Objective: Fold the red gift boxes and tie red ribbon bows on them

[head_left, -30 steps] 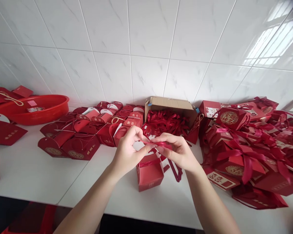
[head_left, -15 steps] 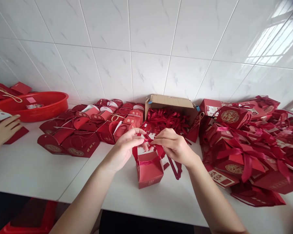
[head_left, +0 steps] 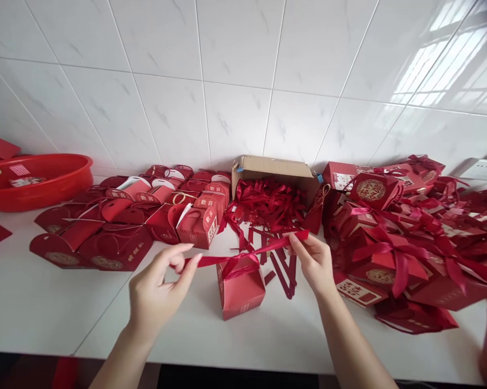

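A small red gift box [head_left: 243, 292] stands on the white table before me, with a dark-red ribbon [head_left: 263, 250] knotted at its top. One ribbon end is pinched between the thumb and fingers of my left hand [head_left: 160, 289], out to the left of the box. My right hand [head_left: 313, 260] grips the other end, up and to the right. The ribbon is stretched nearly straight between both hands, just above the box. Loose dark-red strips [head_left: 284, 275] lie on the table behind and right of the box.
Behind the box, a cardboard carton [head_left: 273, 165] lies with many red ribbons [head_left: 273, 200] spilling out. Several folded red boxes [head_left: 117, 246] stand at left, near a red basin [head_left: 60, 183]. Ribboned boxes [head_left: 393, 259] are heaped at right. A tiled wall [head_left: 235, 119] rises behind.
My hands have moved apart, left and right, from close together over the box, drawing the ribbon out sideways. The view has shifted, and the other person's hands at left are out of sight.
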Tool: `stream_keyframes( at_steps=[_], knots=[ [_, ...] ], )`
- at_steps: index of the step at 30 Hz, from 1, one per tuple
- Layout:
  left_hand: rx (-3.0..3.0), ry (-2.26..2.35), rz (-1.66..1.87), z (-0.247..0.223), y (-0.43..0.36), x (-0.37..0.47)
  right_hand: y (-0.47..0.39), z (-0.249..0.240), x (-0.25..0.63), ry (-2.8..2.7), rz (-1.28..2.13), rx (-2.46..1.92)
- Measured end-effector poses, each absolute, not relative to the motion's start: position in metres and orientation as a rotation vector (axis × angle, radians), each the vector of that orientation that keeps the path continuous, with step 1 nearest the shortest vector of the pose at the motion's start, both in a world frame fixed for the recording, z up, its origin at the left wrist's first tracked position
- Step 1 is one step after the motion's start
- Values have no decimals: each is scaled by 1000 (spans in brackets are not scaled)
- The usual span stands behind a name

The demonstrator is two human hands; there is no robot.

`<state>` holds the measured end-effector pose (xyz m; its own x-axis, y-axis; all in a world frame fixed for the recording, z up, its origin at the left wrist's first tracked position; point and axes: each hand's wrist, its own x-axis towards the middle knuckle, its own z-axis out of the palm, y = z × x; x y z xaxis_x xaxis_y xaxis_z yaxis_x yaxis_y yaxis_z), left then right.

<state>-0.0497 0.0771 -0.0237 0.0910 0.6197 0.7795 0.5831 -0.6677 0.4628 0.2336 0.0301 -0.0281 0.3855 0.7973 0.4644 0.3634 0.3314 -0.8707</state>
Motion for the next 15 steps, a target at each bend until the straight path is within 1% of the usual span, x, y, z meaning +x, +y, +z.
stream_keyframes(
  at_steps=[5, 9, 12, 15],
  knots=[
    [2212, 1599, 1368, -71, 70, -92, 10, -83, 273, -1171, 253, -1687],
    [2167, 1773, 1213, -110, 67, -116, 1, -110, 285, -1205, 188, -1792],
    [2175, 1747, 1178, -122, 69, -119, -1, -110, 279, -1241, 158, -1780],
    [2307, 1629, 1261, -120, 75, -113, -8, -82, 266, -1375, 52, -1602]
  ],
)
